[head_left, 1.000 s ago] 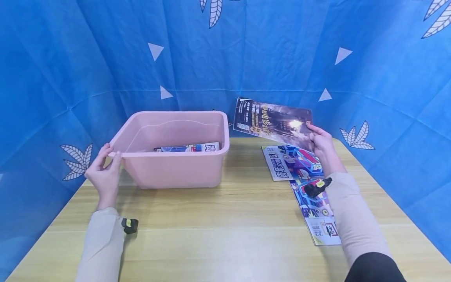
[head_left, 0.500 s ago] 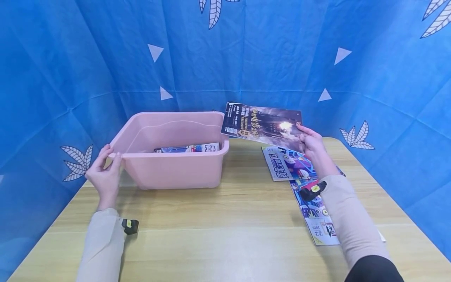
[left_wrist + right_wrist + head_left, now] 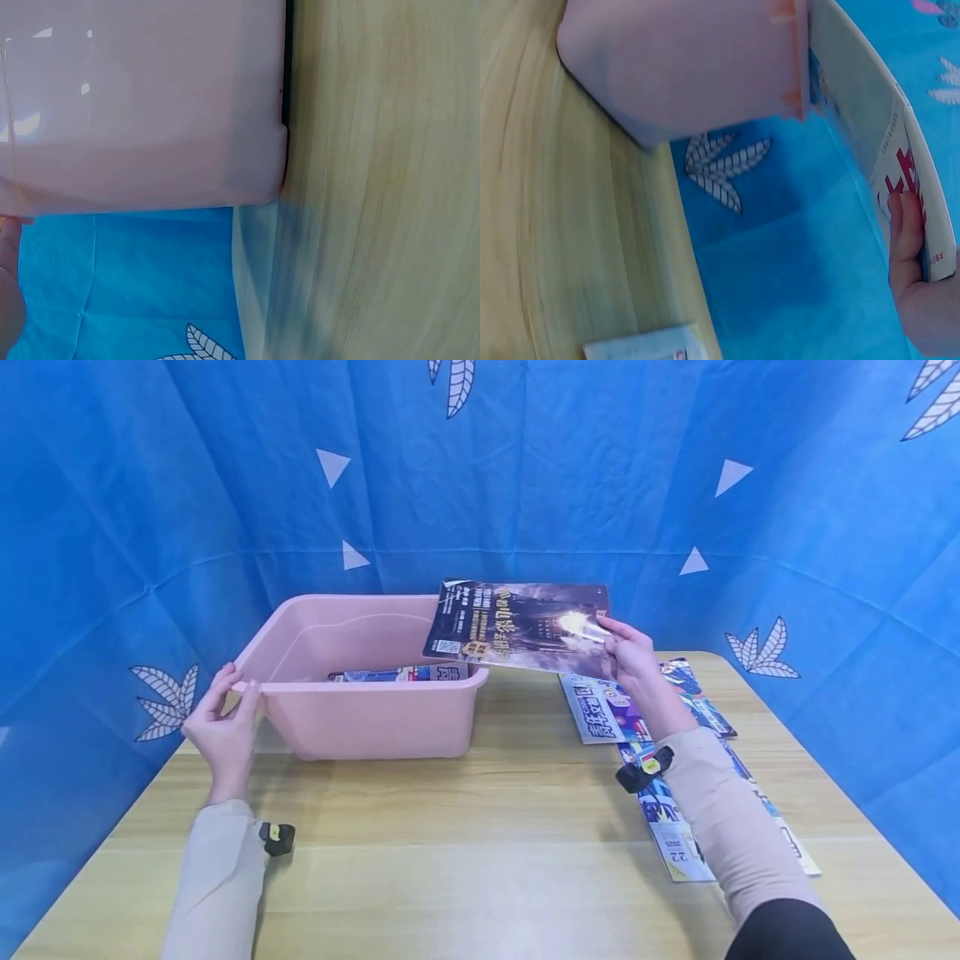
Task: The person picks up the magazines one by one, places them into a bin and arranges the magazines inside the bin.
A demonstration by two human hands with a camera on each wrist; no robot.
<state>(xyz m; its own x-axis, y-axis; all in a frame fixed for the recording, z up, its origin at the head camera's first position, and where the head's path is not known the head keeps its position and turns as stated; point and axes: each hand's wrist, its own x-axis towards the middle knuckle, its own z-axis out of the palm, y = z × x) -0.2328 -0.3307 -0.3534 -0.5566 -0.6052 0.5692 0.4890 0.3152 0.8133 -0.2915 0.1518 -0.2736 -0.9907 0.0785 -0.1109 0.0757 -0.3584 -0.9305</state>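
A pink plastic bin (image 3: 375, 723) stands at the back left of the table, with a magazine (image 3: 408, 674) lying inside it. My left hand (image 3: 223, 727) pinches the bin's near left corner at the rim. A dark-covered magazine (image 3: 525, 627) is in my right hand (image 3: 637, 664), gripped by its right edge. Its left end overlaps the bin's right rim in the head view. From below, in the right wrist view, fingers (image 3: 906, 232) press on the magazine's white underside (image 3: 877, 127). In the left wrist view only a thumb edge shows beside the bin wall (image 3: 150, 105).
More magazines (image 3: 596, 710) lie spread on the right of the wooden table (image 3: 450, 852), partly under my right forearm. Another magazine (image 3: 693, 693) shows beyond my wrist. A blue curtain (image 3: 480, 485) with leaf prints hangs behind and at both sides.
My right hand has carried the dark magazine leftward, from beside the bin to over its right rim. More of the magazines on the table now shows. My left hand keeps its place on the bin.
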